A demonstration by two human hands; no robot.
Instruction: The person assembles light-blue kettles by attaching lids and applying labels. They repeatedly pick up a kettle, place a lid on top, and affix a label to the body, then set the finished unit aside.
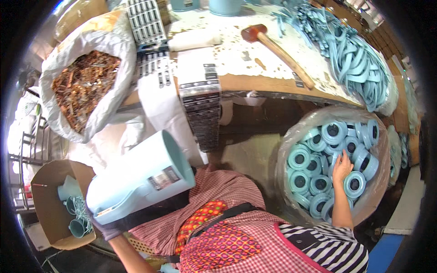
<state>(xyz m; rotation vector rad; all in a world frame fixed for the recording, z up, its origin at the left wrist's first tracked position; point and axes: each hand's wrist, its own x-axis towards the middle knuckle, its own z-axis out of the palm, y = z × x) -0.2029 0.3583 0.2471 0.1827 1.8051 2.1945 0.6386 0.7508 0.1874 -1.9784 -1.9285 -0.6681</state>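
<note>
A large light blue plastic jug point(132, 175) lies tilted across my lap, its round end toward the upper right and a label on its side. My left hand point(108, 229), in a grey glove, grips it at its lower left end; most of those fingers are hidden behind the plastic. Bare and stretched forward, my right hand point(343, 169) reaches into a clear plastic bag point(284, 157) full of round blue lids with black centres. Its fingers are extended and touch the lids point(333, 131); none is visibly lifted.
On the worktable point(236, 59) lie a mallet point(277, 52), label strips point(200, 104) and a heap of blue strips point(357, 63). A white sack point(125, 68) of brown metallic pieces stands left. Below it, a cardboard box point(45, 195) holds small blue pots.
</note>
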